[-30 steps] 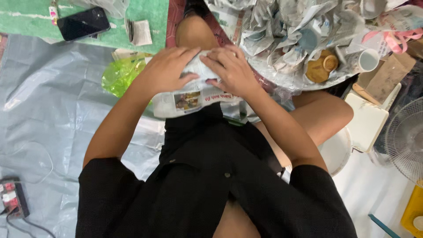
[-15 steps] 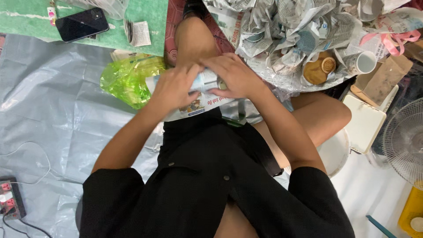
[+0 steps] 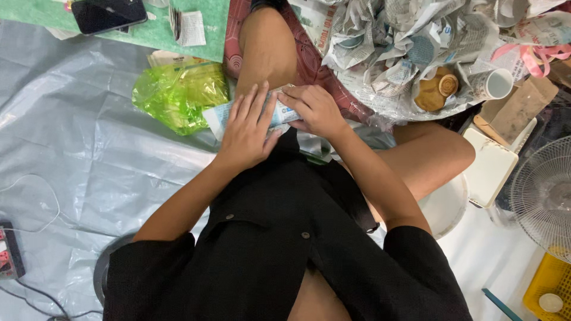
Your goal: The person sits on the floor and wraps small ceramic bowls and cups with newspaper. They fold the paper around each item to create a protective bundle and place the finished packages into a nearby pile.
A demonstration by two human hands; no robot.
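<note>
Head view: left hand (image 3: 248, 134) pressing flat, fingers spread, on a newspaper-wrapped bundle (image 3: 221, 116) on the lap. Right hand (image 3: 313, 110) gripping the bundle's other end, fingers curled around it. Just beside, left: a green plastic bag (image 3: 178, 95) on grey sheeting (image 3: 71, 137). Above right: a heap of paper-wrapped items (image 3: 404, 41) and a white cup (image 3: 495, 84).

The floor is covered with a grey plastic sheet (image 3: 89, 148), wrinkled and a little shiny under soft, even light. Above the sheet, at the top edge, lies a green mat (image 3: 178, 35) with a dark phone (image 3: 109, 13) on it. At the left edge of the sheet there is a power strip (image 3: 9, 258) with thin white cables. Far right of the sheet stand a white fan (image 3: 544, 196) and a yellow crate (image 3: 550, 291).
</note>
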